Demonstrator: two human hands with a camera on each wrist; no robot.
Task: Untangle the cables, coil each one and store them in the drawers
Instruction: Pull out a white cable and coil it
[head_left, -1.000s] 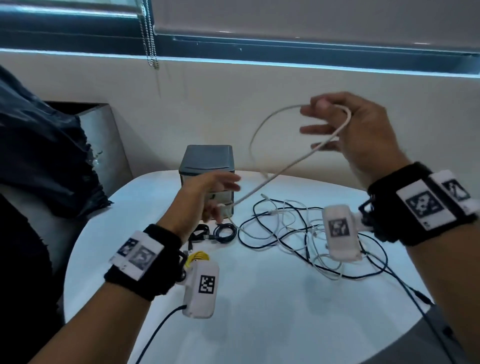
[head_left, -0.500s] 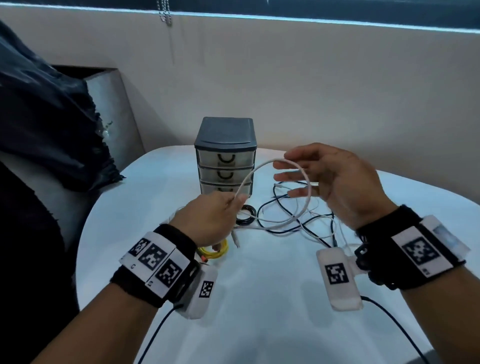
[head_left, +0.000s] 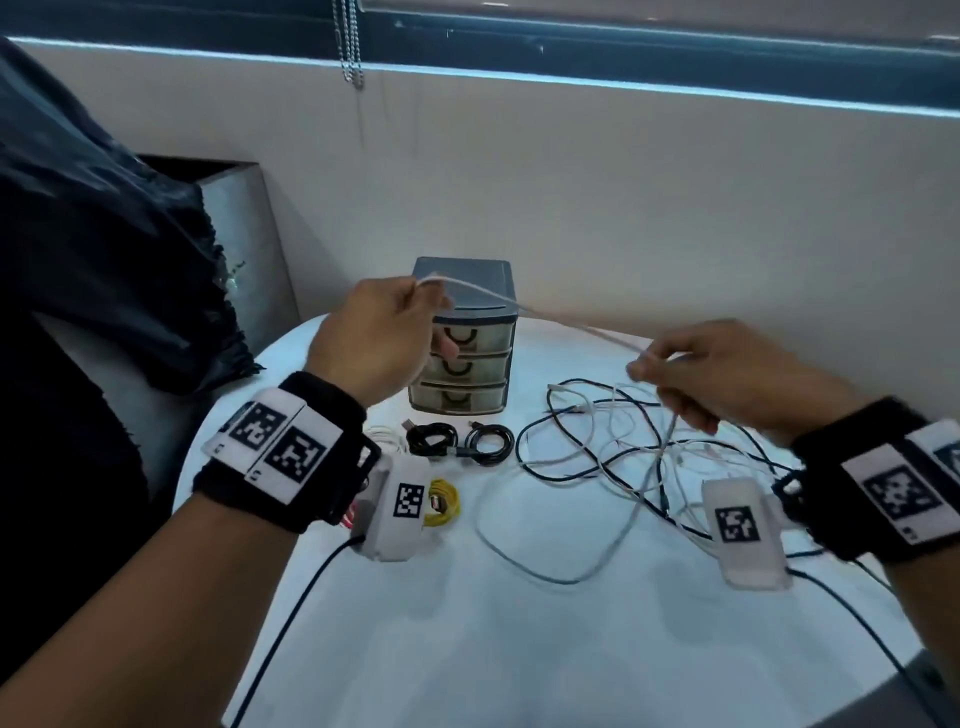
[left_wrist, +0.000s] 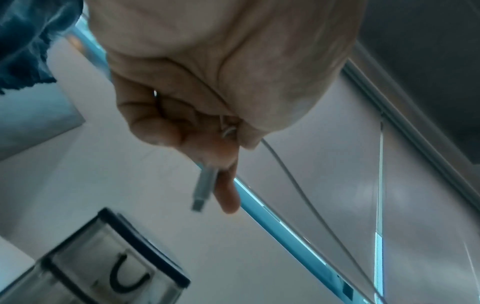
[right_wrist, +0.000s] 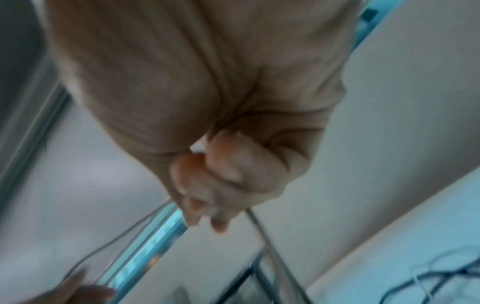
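Observation:
A white cable (head_left: 550, 314) is stretched in the air between my hands. My left hand (head_left: 382, 332) grips its plug end in front of the grey drawer unit (head_left: 462, 338); the plug (left_wrist: 203, 190) sticks out below my curled fingers. My right hand (head_left: 727, 371) pinches the cable (right_wrist: 262, 230) further along, above the tangle of black and white cables (head_left: 639, 457) on the white table (head_left: 519, 649). From there the cable drops into the tangle. All three drawers look closed.
Two coiled black cables (head_left: 460, 441), a coiled white cable (head_left: 384, 436) and a coiled yellow cable (head_left: 441, 501) lie in front of the drawer unit. Dark fabric (head_left: 104, 234) hangs at the left. A wall runs close behind the table.
The loop held between my hands half a second ago is gone. My left hand has risen in front of the drawers, my right has moved right, and the white cable now runs stretched between them.

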